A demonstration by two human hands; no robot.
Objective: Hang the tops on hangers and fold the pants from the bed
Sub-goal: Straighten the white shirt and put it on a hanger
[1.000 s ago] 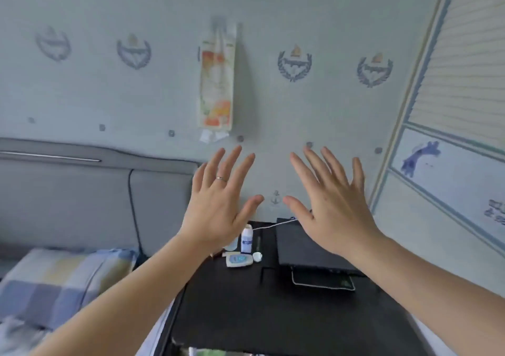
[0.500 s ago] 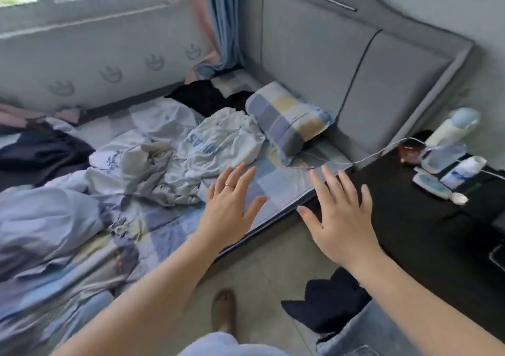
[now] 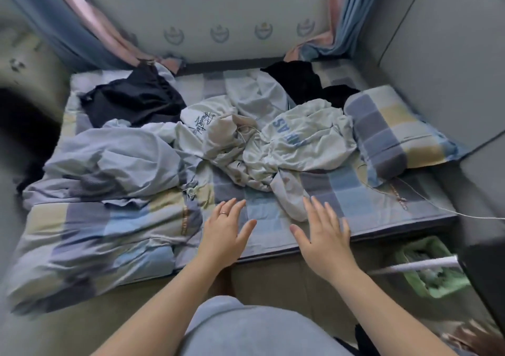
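While both arms reach out over the bed (image 3: 355,199), the left hand (image 3: 222,235) and the right hand (image 3: 325,239) hover palm-down with fingers spread, holding nothing, nearer me than the checked pillow (image 3: 388,131) and to its left. The crumpled pale tops (image 3: 287,142) lie just left of that pillow, a black garment (image 3: 300,82) lies just beyond it, and another dark garment (image 3: 134,101) lies well to its left.

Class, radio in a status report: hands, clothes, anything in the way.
Left hand, right hand open, empty, above near edge of bed. White tops heaped mid-bed, untouched. Thin cable trails right of pile.
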